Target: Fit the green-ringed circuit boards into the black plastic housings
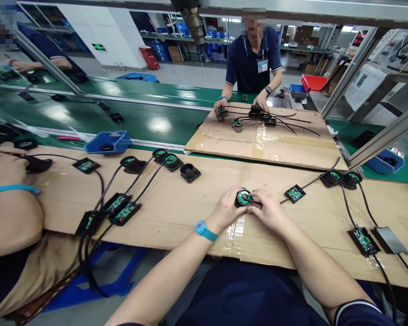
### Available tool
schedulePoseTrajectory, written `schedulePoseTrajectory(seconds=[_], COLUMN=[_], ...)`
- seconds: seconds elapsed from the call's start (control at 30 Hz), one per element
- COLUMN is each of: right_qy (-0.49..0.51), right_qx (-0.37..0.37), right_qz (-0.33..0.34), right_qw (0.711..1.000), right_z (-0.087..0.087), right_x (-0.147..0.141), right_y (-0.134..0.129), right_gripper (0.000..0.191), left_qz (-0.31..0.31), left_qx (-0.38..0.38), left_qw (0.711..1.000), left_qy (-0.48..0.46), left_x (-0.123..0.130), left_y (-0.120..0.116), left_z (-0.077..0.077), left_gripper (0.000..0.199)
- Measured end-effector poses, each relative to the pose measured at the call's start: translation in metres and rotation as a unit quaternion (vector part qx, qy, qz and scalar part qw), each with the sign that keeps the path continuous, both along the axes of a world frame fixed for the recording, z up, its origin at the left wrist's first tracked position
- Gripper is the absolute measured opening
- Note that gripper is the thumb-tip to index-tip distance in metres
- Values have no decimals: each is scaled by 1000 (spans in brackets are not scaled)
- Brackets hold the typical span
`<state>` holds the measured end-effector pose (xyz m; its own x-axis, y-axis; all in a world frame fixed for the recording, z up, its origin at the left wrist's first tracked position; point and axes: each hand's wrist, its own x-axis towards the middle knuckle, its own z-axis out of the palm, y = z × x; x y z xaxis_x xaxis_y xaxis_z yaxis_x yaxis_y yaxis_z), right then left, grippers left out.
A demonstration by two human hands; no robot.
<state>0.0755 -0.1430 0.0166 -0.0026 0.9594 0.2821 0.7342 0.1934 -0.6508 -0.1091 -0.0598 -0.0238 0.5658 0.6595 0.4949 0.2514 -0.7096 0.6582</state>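
Observation:
Between my two hands, low over the cardboard-covered bench [190, 213], is a round black housing with a green circuit board [244, 198] inside. My left hand [228, 207] wraps its left side, with a blue strap on that wrist. My right hand [268, 209] closes on its right side, thumb and fingers near the black cable where it enters. That cable runs right, partly hidden by my right hand, to a small open black box with a green circuit board [295, 193]. Exactly how the right fingertips grip is hard to see.
Cabled round housings [172, 160] and open circuit boxes [124, 212] lie to the left, by a loose black housing [189, 172]. More boxes [363, 241] lie right. A co-worker [253, 59] handles similar parts on the cardboard opposite. Another person's arm [10, 203] is at left. Blue bins [108, 142] stand beyond.

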Motion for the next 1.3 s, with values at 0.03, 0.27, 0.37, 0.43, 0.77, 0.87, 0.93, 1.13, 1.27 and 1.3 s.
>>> schedulePoseTrajectory(seconds=[0.03,0.27,0.37,0.43,0.77,0.87,0.93,1.13,1.27,1.3], right_qy=[0,11,-2,-11,-68,-119,-169,-157,-183,-189], right_qx=[-1,17,25,30,231,210,150,173,112,99], right_qz=[-1,10,16,17,-151,-151,-87,-178,-70,-58], right_qw=[1000,1000,1000,999,959,959,970,956,974,975], right_z=[2,5,-2,-7,4,-10,-20,-16,-21,-24], right_x=[1,-18,-24,-24,3,10,11,12,18,21], right_y=[-1,-10,-7,-2,-5,5,15,13,17,19], right_gripper=[36,37,43,42,36,33,40,44,44,44], left_qz=[2,0,-8,-23,7,37,43,45,45,44], left_qx=[0,-19,-8,3,-48,-90,-100,-95,-95,-93], left_qw=[1000,1000,1000,1000,994,988,987,988,987,988], left_qy=[2,-3,-2,6,-97,-117,-121,-118,-121,-119], left_x=[0,-1,-2,-2,0,-3,-4,-4,-3,-3], left_y=[0,1,2,1,6,9,10,9,10,12], left_z=[1,-1,-5,-6,-8,-8,-8,-8,-7,-7], left_gripper=[52,52,53,53,108,103,99,93,92,91])
